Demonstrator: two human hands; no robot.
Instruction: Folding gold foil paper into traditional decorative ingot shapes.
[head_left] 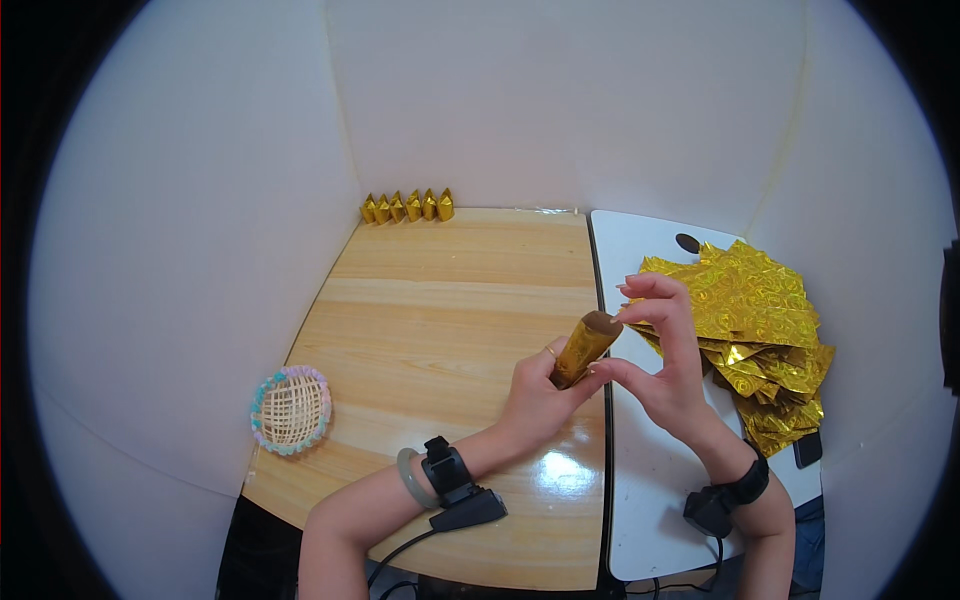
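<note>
Bare left hand (538,402): closed around the lower part of a shiny gold, tube-shaped paper roll with a brown end (580,355).
Bare right hand (668,355): open and curved like a letter C. Thumb by the lower side of the roll, 1 fingertip right by the brown end. Cannot tell if pressing or just touching.
Place of the roll: held up over the right edge of the light brown, flat, wood-look table (430,320), near the smooth, flat white table (650,520). Tilted, brown end up.
Work on the roll: seems to be at the shaping step, with holding on the left and fixing on the right.
Next touch on the roll: likely calls for soft fingers on the right and a steady hold on the left, so as not to squash the thin paper.
6 small, pointy gold paper shapes (413,207): standing in a row at the far left corner of the wood-look table.
Messy pile of flat, shiny gold paper sheets (745,300): lying at the far right corner of the white table, spread down along the right edge.
Round, straw-coloured woven basket with a pink and blue rim (290,408): sitting at the left edge of the wood-look table, toward the near corner.
</note>
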